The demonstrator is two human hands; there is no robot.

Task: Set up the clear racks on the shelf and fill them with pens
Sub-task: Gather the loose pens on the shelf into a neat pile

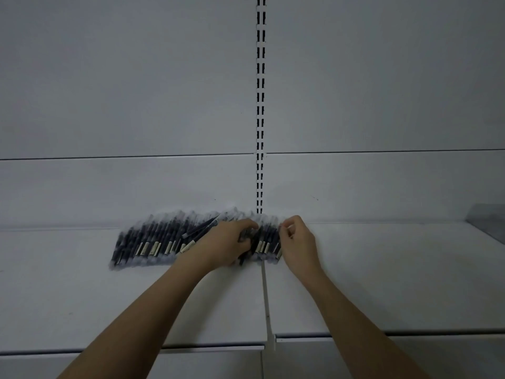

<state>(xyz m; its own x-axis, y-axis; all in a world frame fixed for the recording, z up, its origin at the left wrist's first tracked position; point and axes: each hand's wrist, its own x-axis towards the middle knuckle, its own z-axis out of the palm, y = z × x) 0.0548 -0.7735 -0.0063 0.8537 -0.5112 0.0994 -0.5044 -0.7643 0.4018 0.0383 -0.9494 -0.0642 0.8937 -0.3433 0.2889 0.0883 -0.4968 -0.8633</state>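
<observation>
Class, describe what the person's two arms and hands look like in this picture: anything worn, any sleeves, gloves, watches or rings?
Both forearms are bare to the frame's bottom edge, with no sleeves showing. The left hand and right hand wear no gloves; no watch, bracelet or ring is visible.

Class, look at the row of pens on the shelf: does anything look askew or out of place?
Yes. Most pens lie side by side in a neat row, but a few loose pens just left of the left hand lie slanted across the others. The right hand touches the row's right end.
</observation>
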